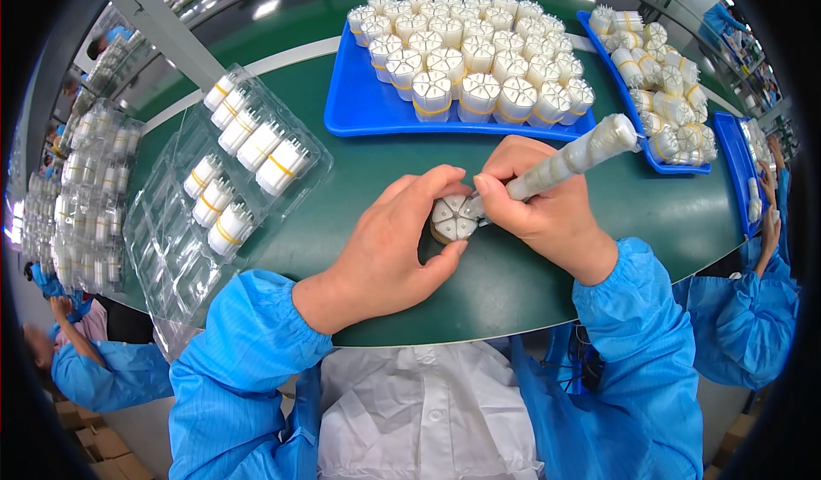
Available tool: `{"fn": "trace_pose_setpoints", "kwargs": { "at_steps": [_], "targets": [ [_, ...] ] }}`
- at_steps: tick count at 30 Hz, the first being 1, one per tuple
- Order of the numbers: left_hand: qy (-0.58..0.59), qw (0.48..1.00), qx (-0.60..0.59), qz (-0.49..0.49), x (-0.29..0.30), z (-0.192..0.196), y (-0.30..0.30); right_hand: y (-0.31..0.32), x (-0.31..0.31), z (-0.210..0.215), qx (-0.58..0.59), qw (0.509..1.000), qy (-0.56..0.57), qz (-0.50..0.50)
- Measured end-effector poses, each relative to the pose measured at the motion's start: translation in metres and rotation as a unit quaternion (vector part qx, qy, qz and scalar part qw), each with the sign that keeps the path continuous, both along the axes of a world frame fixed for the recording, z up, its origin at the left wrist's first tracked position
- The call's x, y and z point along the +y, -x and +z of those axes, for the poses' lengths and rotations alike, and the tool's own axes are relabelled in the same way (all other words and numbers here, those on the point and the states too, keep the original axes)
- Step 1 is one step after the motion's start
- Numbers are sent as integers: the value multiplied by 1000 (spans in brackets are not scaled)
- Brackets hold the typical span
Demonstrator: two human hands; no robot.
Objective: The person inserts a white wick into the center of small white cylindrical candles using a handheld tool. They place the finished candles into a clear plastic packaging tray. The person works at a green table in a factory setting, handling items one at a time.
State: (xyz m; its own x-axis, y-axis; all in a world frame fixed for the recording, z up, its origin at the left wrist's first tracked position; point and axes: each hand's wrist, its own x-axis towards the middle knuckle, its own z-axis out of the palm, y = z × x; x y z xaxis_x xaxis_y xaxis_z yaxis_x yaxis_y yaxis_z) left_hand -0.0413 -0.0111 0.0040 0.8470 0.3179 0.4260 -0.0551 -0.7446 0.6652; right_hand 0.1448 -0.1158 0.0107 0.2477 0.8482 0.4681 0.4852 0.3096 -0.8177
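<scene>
On the green table, my left hand [386, 236] curves its thumb and fingers around a round bundle [451, 218] standing upright, its top split into wedge-shaped segments with small metal-looking spots. In my right hand [537, 202] is a thick stick-like tool [581, 158] wrapped in whitish plastic, gripped like a pen and tilted up to the right. Its low end meets the right edge of the bundle's top; the fingers partly hide the tip. I cannot tell the tool's exact kind.
A blue tray [342, 95] behind my hands bears many upright white bundles with yellow bands. Another blue tray [637, 129] of bundles stands at right. A clear plastic blister tray [158, 240] at left holds several bundles. A co-worker's sleeve [753, 317] shows at right.
</scene>
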Motion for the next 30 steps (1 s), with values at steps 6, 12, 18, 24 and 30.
{"fn": "trace_pose_setpoints", "kwargs": {
  "at_steps": [6, 12, 18, 24, 30],
  "targets": [
    [-71, 995, 56, 43, 5, 1, -3, -1, 0, -2, 17, 1000, 24, -5],
    [9, 1000, 2, 10, 2, -4, 0, -7, 0, 1, -9, 1000, -19, -8],
    [6, 1000, 18, 3, 3, 0, -1, -1, -1, 0, -11, 1000, 8, -11],
    [-24, 998, 50, 29, 0, -1, -4, -3, -1, 2, -44, 999, -26, -18],
    [44, 999, 28, -15, 2, -5, 0, -8, 1, 2, -28, 998, -49, -11]
  ]
}}
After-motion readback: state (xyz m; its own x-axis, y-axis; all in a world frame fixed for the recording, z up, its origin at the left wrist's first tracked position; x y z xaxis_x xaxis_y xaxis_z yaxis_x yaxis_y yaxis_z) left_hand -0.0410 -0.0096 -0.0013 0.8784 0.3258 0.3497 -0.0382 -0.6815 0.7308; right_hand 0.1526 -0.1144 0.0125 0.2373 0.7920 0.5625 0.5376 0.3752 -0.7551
